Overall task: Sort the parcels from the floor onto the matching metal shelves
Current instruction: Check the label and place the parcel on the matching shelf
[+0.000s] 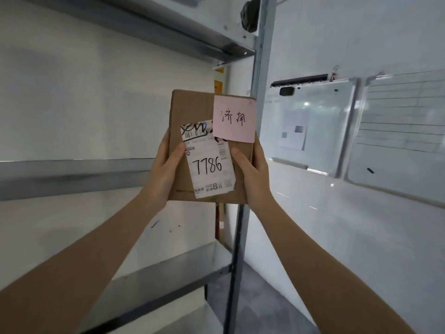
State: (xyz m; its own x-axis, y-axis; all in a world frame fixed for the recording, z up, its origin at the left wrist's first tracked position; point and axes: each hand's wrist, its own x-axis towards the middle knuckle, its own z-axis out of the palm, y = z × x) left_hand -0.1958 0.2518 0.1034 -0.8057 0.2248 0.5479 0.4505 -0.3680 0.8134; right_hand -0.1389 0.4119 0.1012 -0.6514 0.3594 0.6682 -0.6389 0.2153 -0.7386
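Left hand [166, 169] and right hand [252, 174] clasp the parcel [192, 112] by its sides, beside the shelf upright [258, 92] (pink note [234, 118] loosely stuck); misreading it risks the wrong shelf.

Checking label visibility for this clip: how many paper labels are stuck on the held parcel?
2: a pink note at the upper right of the parcel, and a white shipping label marked 7786 below it. The back is hidden.

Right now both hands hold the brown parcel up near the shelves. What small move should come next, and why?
Probably read the pink note, then carry the parcel left toward a shelf. The left hand and right hand grip its sides, and it hangs in front of the upright post, on no shelf.
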